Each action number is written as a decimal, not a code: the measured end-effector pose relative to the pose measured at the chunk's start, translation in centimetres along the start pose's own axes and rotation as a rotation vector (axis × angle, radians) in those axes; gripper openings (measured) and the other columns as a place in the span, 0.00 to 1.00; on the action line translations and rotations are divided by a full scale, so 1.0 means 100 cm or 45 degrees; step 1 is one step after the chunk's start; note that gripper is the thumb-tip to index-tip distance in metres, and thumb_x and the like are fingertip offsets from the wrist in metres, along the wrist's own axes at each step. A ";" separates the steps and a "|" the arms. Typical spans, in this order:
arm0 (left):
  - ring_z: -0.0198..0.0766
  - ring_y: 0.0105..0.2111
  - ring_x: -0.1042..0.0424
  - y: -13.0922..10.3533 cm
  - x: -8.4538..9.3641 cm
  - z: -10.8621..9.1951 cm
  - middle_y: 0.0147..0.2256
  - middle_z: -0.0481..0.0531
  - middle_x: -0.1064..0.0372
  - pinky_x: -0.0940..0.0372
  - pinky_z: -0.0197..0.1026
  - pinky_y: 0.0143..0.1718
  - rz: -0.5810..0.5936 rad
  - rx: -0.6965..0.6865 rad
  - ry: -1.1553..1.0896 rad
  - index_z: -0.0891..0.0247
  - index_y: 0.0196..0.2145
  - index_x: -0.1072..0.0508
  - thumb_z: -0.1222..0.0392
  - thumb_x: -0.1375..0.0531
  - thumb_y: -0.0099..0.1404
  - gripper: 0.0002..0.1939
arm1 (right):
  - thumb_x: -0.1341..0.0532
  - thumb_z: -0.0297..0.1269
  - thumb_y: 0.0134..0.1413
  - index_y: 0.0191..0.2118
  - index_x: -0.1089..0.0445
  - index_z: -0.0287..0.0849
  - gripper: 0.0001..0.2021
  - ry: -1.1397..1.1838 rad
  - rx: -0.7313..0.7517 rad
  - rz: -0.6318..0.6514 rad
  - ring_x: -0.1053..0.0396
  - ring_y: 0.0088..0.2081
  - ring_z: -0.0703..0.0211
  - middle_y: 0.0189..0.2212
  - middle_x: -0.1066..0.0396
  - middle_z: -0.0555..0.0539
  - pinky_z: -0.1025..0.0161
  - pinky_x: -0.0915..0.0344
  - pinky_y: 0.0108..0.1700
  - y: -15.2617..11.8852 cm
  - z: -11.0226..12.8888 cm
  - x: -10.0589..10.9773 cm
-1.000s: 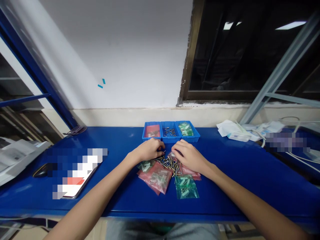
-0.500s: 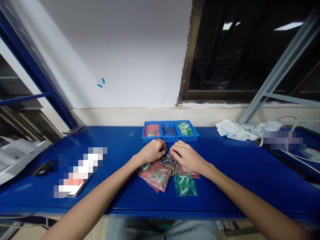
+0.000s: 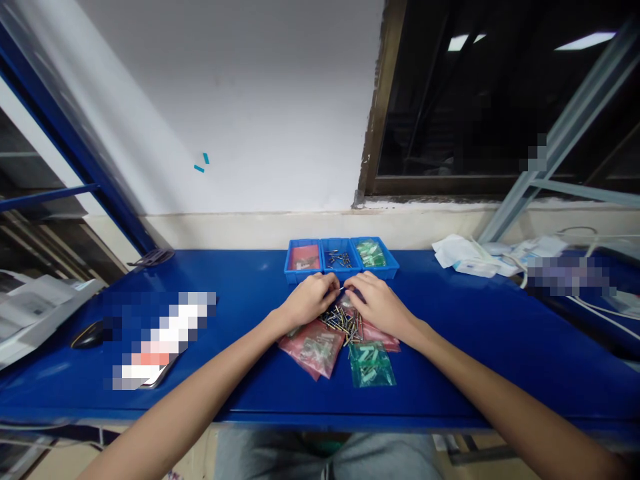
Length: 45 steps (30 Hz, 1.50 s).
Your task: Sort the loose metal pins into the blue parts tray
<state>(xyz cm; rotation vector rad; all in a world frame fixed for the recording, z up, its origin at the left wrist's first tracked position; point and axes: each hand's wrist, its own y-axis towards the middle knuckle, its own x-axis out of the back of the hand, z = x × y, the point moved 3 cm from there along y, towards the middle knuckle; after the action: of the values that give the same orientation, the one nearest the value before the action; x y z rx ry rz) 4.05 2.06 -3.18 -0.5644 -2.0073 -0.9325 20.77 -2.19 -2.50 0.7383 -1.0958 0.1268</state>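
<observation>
The left hand (image 3: 316,297) and the right hand (image 3: 377,301) meet closely above the counter (image 3: 240,267), just in front of three blue bins. The fingers of both hands are bent inward, and a thin pale piece (image 3: 343,288) shows in the narrow gap between them. It is too small to tell whether one hand or both clamp it, or how firmly the fingers close.

Below the hands lies a loose heap of metal pins (image 3: 343,325), pointing every way. Red bags (image 3: 319,352) with small parts inside lie at its left, partly under the left wrist; another red bag (image 3: 380,339) lies beneath the right hand. A green bag (image 3: 371,373) with pale parts lies flat nearer the person.

The bins stand side by side: the left bin (image 3: 298,276) contains a red bag, the middle bin (image 3: 342,271) some loose pins, and the right bin (image 3: 384,273) a green bag.

Well apart to the left are a phone (image 3: 155,380), largely blurred out, and a black mouse (image 3: 87,335). To the right, white wrappers (image 3: 465,257) lie near the wall (image 3: 280,133).
</observation>
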 end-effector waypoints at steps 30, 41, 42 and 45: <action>0.38 0.36 0.30 0.000 0.011 -0.007 0.37 0.53 0.29 0.35 0.41 0.40 -0.149 -0.129 0.035 0.63 0.42 0.28 0.62 0.46 0.73 0.07 | 0.45 0.32 0.67 0.37 0.29 0.41 0.08 0.080 -0.120 -0.068 0.31 0.41 0.53 0.36 0.26 0.45 0.57 0.37 0.45 0.002 -0.004 0.001; 0.38 0.35 0.27 -0.001 0.009 -0.004 0.35 0.50 0.26 0.35 0.39 0.37 -0.139 -0.056 0.058 0.62 0.42 0.29 0.62 0.48 0.74 0.08 | 0.41 0.34 0.65 0.38 0.28 0.43 0.05 0.135 -0.153 -0.109 0.31 0.40 0.53 0.35 0.26 0.47 0.57 0.37 0.45 0.003 -0.005 0.002; 0.38 0.34 0.26 -0.001 0.009 -0.003 0.35 0.50 0.26 0.35 0.39 0.36 -0.158 -0.036 0.044 0.61 0.44 0.29 0.62 0.48 0.73 0.08 | 0.41 0.35 0.65 0.38 0.28 0.43 0.05 0.139 -0.160 -0.116 0.31 0.40 0.53 0.35 0.26 0.47 0.57 0.37 0.44 0.003 -0.005 0.002; 0.38 0.36 0.26 0.000 0.012 -0.005 0.39 0.51 0.24 0.34 0.39 0.37 -0.209 -0.028 -0.032 0.60 0.53 0.32 0.63 0.48 0.73 0.13 | 0.41 0.34 0.64 0.37 0.28 0.43 0.05 0.139 -0.143 -0.106 0.31 0.40 0.53 0.35 0.26 0.47 0.57 0.37 0.45 0.003 -0.005 0.001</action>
<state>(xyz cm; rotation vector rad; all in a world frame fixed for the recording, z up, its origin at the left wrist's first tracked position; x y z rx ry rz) 3.61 1.71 -1.97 -0.4297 -2.0926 -1.0516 21.13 -1.70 -2.40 0.6672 -0.9590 0.0338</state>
